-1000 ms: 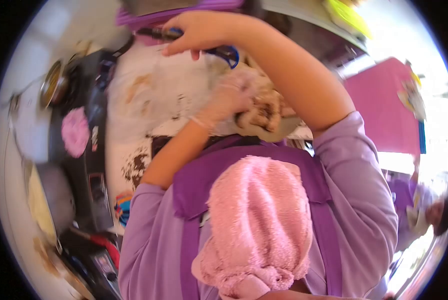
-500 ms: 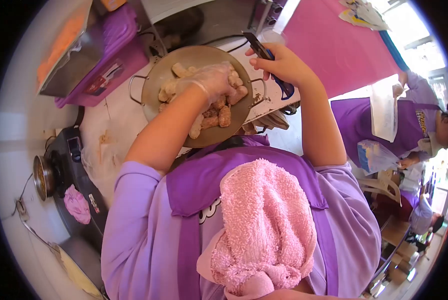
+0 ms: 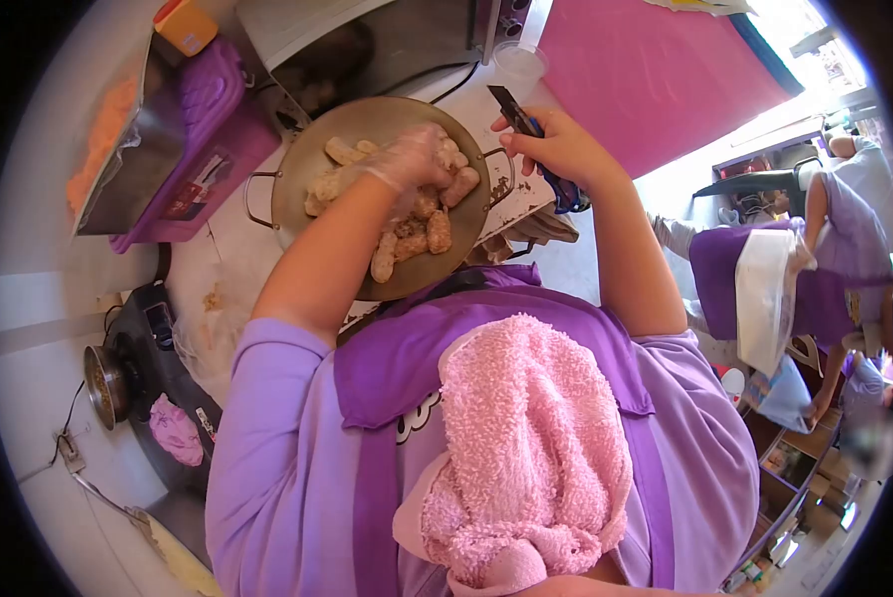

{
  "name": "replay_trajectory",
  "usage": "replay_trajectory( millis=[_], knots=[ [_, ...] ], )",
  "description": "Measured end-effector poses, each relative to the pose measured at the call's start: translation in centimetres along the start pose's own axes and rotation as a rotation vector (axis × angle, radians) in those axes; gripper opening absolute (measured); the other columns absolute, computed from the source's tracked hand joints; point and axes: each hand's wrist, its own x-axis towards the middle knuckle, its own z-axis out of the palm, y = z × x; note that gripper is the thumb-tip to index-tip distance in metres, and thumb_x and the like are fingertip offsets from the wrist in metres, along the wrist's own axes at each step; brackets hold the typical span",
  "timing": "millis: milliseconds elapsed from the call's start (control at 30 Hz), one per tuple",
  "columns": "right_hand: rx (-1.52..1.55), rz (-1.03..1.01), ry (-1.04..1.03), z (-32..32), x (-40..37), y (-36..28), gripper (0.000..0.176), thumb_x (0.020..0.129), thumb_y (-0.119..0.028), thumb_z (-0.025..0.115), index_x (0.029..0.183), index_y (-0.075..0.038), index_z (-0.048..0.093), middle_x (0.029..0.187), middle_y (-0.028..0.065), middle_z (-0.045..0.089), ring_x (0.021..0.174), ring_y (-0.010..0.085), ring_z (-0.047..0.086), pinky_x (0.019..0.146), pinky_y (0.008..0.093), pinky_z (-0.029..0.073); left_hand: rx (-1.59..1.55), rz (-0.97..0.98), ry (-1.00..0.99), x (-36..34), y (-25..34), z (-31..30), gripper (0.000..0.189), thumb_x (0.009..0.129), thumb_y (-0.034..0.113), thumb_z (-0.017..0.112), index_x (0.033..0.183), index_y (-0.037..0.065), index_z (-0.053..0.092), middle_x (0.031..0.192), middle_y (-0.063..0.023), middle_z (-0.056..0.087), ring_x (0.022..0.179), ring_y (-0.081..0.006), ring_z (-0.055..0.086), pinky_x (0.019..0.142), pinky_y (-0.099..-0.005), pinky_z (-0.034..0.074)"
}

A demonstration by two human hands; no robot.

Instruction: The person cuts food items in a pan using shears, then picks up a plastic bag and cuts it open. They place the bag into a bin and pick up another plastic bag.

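My left hand (image 3: pixel 412 164), in a clear plastic glove, reaches down into a wide, shallow metal pan (image 3: pixel 312 149) with two loop handles. Its fingers curl among short, coated pieces of food (image 3: pixel 412 244), some pale and some browner; what lies in the grip is hidden. Off the pan's right side, my right hand (image 3: pixel 556 144) is bare and raised. It grips a slim black tool (image 3: pixel 511 107) with blue parts, the black end pointing up and left. Its exact kind cannot be made out.
Behind the pan stands a metal appliance (image 3: pixel 367 50); a clear cup (image 3: pixel 519 62) is beside it. A purple bin (image 3: pixel 203 149) stands left, a black stove (image 3: pixel 158 328) lower left. At right, another person in a purple apron (image 3: pixel 720 274) holds a white container (image 3: pixel 765 298).
The view has shifted slightly. My left hand stays in the pan among the food, and my right hand keeps hold of the black tool. The other person at right has moved.
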Motion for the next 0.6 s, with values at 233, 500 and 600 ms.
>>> replay_trajectory(
  millis=[233, 500, 600],
  knots=[
    [-0.029, 0.031, 0.004, 0.4, 0.7, 0.7, 0.029, 0.081, -0.02, 0.059, 0.104, -0.003, 0.057, 0.071, 0.0023, 0.056, 0.055, 0.0093, 0.054, 0.053, 0.0225, 0.043, 0.037, 0.089, 0.089, 0.1, -0.9, 0.8, 0.067, 0.05, 0.022, 0.075, 0.108, -0.001, 0.052, 0.096, -0.0222, 0.059, 0.095, -0.0319, 0.057, 0.08, -0.0371, 0.045],
    [-0.017, 0.017, 0.057, -0.1, 0.6, 0.8, 0.029, 0.082, -0.019, 0.058, 0.104, -0.001, 0.057, 0.07, 0.0023, 0.055, 0.055, 0.0092, 0.054, 0.053, 0.0228, 0.043, 0.569, 0.159, 0.09, -3.4, 5.3, 0.0, 0.034, 0.065, 0.022, 0.065, 0.094, 0.004, 0.062, 0.094, -0.014, 0.059, 0.097, -0.0288, 0.054, 0.081, -0.0362, 0.044],
    [-0.042, 0.043, 0.065, -0.1, 0.4, 0.1, 0.03, 0.081, -0.02, 0.059, 0.104, -0.001, 0.056, 0.072, 0.0024, 0.055, 0.056, 0.0095, 0.054, 0.053, 0.0224, 0.043, 0.616, 0.245, 0.058, -4.4, 5.8, 1.7, 0.022, 0.073, 0.017, 0.056, 0.087, 0.004, 0.067, 0.093, -0.0125, 0.061, 0.095, -0.0274, 0.056, 0.079, -0.0359, 0.045]
  ],
)
